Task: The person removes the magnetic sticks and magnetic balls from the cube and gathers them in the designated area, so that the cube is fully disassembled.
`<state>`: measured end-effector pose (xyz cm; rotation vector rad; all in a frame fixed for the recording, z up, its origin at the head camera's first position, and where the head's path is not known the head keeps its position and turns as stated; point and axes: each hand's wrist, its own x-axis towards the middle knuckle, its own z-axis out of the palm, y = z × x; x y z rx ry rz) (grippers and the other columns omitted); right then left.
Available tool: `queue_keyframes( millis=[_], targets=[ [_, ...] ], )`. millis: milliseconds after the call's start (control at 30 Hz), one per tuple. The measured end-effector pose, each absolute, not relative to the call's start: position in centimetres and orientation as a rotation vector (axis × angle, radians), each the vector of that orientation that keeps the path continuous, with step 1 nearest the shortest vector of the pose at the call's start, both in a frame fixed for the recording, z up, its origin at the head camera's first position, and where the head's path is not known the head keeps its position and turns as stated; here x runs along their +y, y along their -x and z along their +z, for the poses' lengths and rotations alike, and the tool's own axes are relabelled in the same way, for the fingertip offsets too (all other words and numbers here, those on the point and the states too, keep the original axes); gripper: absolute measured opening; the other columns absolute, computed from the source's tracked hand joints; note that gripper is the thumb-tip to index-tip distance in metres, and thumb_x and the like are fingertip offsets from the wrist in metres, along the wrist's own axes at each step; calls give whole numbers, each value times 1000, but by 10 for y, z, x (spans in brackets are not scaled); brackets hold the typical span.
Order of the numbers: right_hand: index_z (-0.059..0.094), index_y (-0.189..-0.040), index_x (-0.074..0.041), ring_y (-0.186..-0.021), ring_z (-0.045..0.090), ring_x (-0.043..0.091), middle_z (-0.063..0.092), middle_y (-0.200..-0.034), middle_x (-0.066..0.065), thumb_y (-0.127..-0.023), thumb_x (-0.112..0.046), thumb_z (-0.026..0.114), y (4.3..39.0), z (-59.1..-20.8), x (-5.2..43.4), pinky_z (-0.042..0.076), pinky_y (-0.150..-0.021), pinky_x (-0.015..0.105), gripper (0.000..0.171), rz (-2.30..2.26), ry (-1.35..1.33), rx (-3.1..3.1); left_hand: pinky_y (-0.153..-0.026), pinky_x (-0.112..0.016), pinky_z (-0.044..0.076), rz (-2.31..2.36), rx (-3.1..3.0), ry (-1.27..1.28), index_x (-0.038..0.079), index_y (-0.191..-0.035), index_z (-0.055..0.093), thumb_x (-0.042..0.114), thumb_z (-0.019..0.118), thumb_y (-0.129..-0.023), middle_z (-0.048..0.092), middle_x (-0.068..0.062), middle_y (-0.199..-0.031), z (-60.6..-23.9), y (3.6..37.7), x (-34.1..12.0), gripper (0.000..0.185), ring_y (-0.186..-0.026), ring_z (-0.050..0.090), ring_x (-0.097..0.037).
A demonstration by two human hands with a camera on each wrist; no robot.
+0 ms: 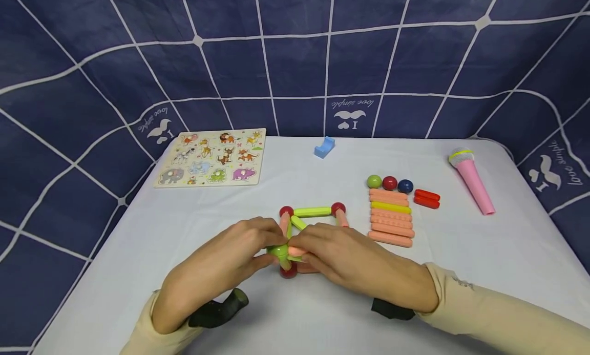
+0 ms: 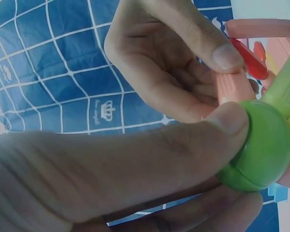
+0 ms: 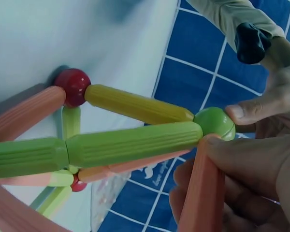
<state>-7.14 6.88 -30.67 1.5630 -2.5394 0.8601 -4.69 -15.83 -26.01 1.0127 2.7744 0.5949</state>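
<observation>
Your left hand [image 1: 216, 273] pinches the round green plastic ball [image 2: 258, 147] while your right hand [image 1: 355, 260] pinches a ribbed salmon-pink plastic rod [image 3: 200, 193] against it, above the white counter [image 1: 484, 252]

On the dark blue backdrop cloth [image 1: 295, 63], a white print of a moustache, a heart and the letter "I" is seen upside down in the head view, with the words "love simple" beneath it, also inverted. The same "love simple" print is repeated at the left of the cloth and at its right edge. No readable writing is found on the animal puzzle board [image 1: 213, 157] or the pink toy microphone [image 1: 472, 180].
</observation>
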Motion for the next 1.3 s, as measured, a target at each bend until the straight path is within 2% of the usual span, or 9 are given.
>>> queue_keyframes(
  millis=[167, 367, 500, 667, 800, 967, 1033, 1300],
  targets=[
    [68, -115, -17, -99, 57, 4, 63, -105, -9, -97, -20, 63, 73, -305, 76, 49, -89, 22, 19, 848, -1615, -2576, -81, -26, 53, 567, 2789, -1024, 11, -103, 76, 2, 79, -81, 66, 6, -100, -259, 45, -157, 24, -92, 61, -9],
    [68, -116, -26, -96, 53, -3, 57, -107, -17, -102, -39, 51, 66, -304, 89, 49, -84, 19, 26, 923, -1547, -2674, -82, -28, 54, 571, 2796, -1018, 11, -103, 76, 3, 78, -82, 67, 4, -102, -260, 44, -157, 23, -95, 63, -11],
    [68, -119, -23, -96, 53, 0, 55, -113, -16, -99, -22, 61, 59, -305, 109, 50, -78, 19, 21, 1018, -1487, -2655, -85, -30, 54, 588, 2784, -987, 10, -106, 76, 4, 79, -81, 67, 3, -104, -261, 45, -157, 26, -97, 63, -12],
    [67, -120, -23, -98, 53, 1, 55, -115, -17, -88, -2, 66, 55, -311, 139, 50, -80, 21, 38, 1088, -1364, -2595, -86, -31, 54, 608, 2773, -986, 8, -108, 75, 3, 79, -81, 67, 2, -106, -261, 46, -159, 28, -99, 63, -14],
    [67, -117, -23, -96, 56, 2, 58, -112, -16, -82, 5, 70, 58, -323, 160, 49, -80, 18, 45, 1100, -1244, -2575, -86, -33, 54, 620, 2779, -1013, 9, -109, 75, 3, 79, -82, 68, 2, -107, -261, 46, -162, 28, -100, 64, -16],
    [67, -119, -23, -108, 58, 6, 60, -116, -17, -78, 5, 76, 61, -339, 182, 43, -91, 11, 51, 1040, -1067, -2654, -87, -35, 54, 627, 2771, -1017, 9, -111, 74, 3, 78, -82, 68, 1, -109, -262, 46, -162, 30, -102, 64, -18],
    [67, -119, -23, -107, 59, 7, 61, -116, -17, -77, 4, 77, 62, -345, 189, 42, -91, 10, 51, 1005, -1011, -2682, -87, -35, 54, 630, 2770, -1020, 9, -111, 75, 4, 78, -82, 68, 1, -109, -263, 46, -162, 30, -102, 64, -18],
    [72, -108, -20, -93, 60, 9, 65, -103, -12, -78, -4, 82, 74, -382, 193, 53, -80, 34, 36, 850, -867, -2761, -87, -35, 54, 647, 2765, -1014, 8, -112, 74, 3, 78, -82, 68, 1, -109, -263, 46, -162, 30, -102, 64, -18]
  ],
)
